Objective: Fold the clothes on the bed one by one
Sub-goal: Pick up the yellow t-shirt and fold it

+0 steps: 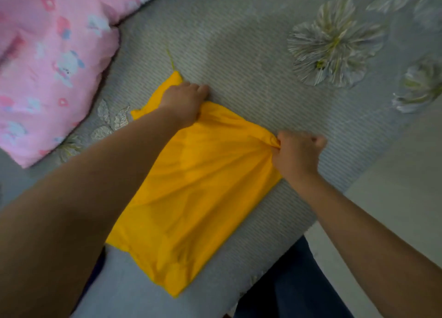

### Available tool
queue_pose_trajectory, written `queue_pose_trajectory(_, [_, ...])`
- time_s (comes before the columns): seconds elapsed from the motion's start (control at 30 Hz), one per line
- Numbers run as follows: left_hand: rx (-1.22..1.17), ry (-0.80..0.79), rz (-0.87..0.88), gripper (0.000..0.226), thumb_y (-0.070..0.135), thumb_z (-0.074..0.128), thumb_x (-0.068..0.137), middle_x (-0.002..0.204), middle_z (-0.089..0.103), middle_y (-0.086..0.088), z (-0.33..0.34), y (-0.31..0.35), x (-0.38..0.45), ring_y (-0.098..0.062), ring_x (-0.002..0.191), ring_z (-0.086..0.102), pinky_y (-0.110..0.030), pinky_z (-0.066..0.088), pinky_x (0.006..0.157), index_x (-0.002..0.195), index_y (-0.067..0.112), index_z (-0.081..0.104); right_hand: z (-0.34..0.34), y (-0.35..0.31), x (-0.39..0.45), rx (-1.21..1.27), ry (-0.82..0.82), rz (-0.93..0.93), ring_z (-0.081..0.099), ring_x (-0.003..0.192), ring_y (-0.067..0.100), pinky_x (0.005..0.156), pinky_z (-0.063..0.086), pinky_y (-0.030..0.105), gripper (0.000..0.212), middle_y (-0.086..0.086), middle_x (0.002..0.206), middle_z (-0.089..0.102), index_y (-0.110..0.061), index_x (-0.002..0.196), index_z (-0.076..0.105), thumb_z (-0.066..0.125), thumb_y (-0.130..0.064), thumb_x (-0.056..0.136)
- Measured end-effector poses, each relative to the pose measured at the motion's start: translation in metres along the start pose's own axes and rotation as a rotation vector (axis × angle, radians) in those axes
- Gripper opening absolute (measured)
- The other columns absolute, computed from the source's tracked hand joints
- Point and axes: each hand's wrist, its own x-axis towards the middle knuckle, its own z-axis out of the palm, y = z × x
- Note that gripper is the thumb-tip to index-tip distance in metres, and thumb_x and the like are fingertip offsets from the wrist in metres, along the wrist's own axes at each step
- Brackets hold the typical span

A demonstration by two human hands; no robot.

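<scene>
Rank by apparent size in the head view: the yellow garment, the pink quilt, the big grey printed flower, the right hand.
1. Pink quilt, though cropped
2. Yellow garment, close behind
3. Grey printed flower
4. Right hand

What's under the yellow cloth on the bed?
The yellow cloth lies flat on the grey patterned bedspread, which shows all around it. Both hands, left and right, grip its far edge. Anything between cloth and bedspread is hidden.
</scene>
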Motion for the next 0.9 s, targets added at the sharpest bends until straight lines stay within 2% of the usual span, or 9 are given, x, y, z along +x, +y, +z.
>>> queue_pose_trajectory(0.07, [-0.03,-0.052,-0.01,0.038,0.011,0.049,0.087,0.12,0.051,-0.02,-0.006,0.001,0.004,-0.035,0.115,0.044,-0.041,0.039,0.088,0.124,0.006,0.046,-0.02,0.015,0.023,-0.034,0.049,-0.059,0.05,0.089,0.028,0.067,0.008,0.031,0.021,0.001,0.068,0.04,-0.017,0.07,0.04,0.052,-0.001,0.078])
queue_pose_trajectory(0.17, [-0.142,-0.001,-0.07,0.034,0.014,0.042,0.093,0.125,0.045,-0.018,-0.019,0.009,0.01,-0.032,0.12,0.038,-0.041,0.036,0.092,0.126,0.006,0.047,-0.052,0.03,0.058,-0.068,0.113,-0.087,0.048,0.094,0.031,0.085,0.017,0.036,0.015,0.008,0.07,0.047,-0.01,0.075,0.052,0.049,0.004,0.077])
queue_pose_trajectory(0.33, [-0.273,0.319,-0.146,0.029,0.006,0.043,0.09,0.117,0.052,-0.023,-0.056,0.006,0.011,-0.034,0.114,0.043,-0.044,0.032,0.083,0.117,-0.001,0.05,-0.099,0.037,0.089,-0.128,0.282,-0.137,0.046,0.099,0.031,0.089,0.017,0.037,0.021,0.014,0.084,0.06,-0.004,0.088,0.059,0.047,0.006,0.075])
queue_pose_trajectory(0.4, [-0.319,0.498,-0.121,0.025,0.001,0.047,0.085,0.107,0.056,-0.027,-0.066,-0.003,-0.001,-0.039,0.107,0.047,-0.045,0.031,0.082,0.107,-0.007,0.055,-0.113,0.032,0.082,-0.085,0.358,-0.181,0.048,0.098,0.032,0.091,0.016,0.036,0.024,0.015,0.087,0.061,-0.003,0.093,0.061,0.048,0.006,0.075])
queue_pose_trajectory(0.47, [-0.348,0.604,-0.027,0.021,-0.002,0.047,0.078,0.091,0.059,-0.03,-0.067,-0.008,-0.025,-0.044,0.091,0.054,-0.046,0.04,0.076,0.092,-0.012,0.059,-0.119,0.027,0.062,-0.049,0.443,-0.276,0.056,0.091,0.035,0.086,0.017,0.034,0.027,0.016,0.085,0.065,0.0,0.093,0.064,0.056,0.009,0.069])
queue_pose_trajectory(0.57, [-0.29,0.581,0.131,0.028,0.006,0.041,0.076,0.076,0.062,-0.028,-0.047,-0.003,-0.076,-0.044,0.073,0.062,-0.048,0.051,0.065,0.079,-0.013,0.061,-0.103,0.021,0.013,-0.048,0.47,-0.422,0.063,0.077,0.036,0.082,0.021,0.036,0.026,0.016,0.074,0.066,0.001,0.079,0.069,0.067,0.012,0.055])
queue_pose_trajectory(0.67, [-0.195,0.521,0.193,0.033,0.009,0.04,0.075,0.076,0.065,-0.026,-0.013,0.005,-0.121,-0.041,0.069,0.065,-0.047,0.054,0.06,0.076,-0.013,0.065,-0.067,0.02,-0.034,-0.084,0.486,-0.505,0.064,0.072,0.031,0.085,0.025,0.038,0.015,0.012,0.067,0.064,-0.003,0.068,0.07,0.066,0.008,0.058])
queue_pose_trajectory(0.8, [-0.154,0.478,0.189,0.033,0.01,0.043,0.075,0.078,0.067,-0.026,0.03,0.017,-0.166,-0.041,0.072,0.067,-0.049,0.054,0.058,0.079,-0.012,0.067,-0.017,0.021,-0.088,-0.072,0.594,-0.547,0.045,0.08,0.022,0.081,0.025,0.034,0.024,0.006,0.062,0.062,-0.011,0.062,0.07,0.052,-0.002,0.075])
queue_pose_trajectory(0.9, [-0.164,0.438,0.156,0.032,0.01,0.044,0.075,0.079,0.068,-0.026,0.062,0.023,-0.195,-0.041,0.073,0.067,-0.049,0.054,0.058,0.081,-0.01,0.069,0.018,0.021,-0.125,-0.05,0.627,-0.551,0.039,0.077,0.018,0.076,0.025,0.032,0.028,0.005,0.06,0.062,-0.012,0.062,0.071,0.048,-0.005,0.076])
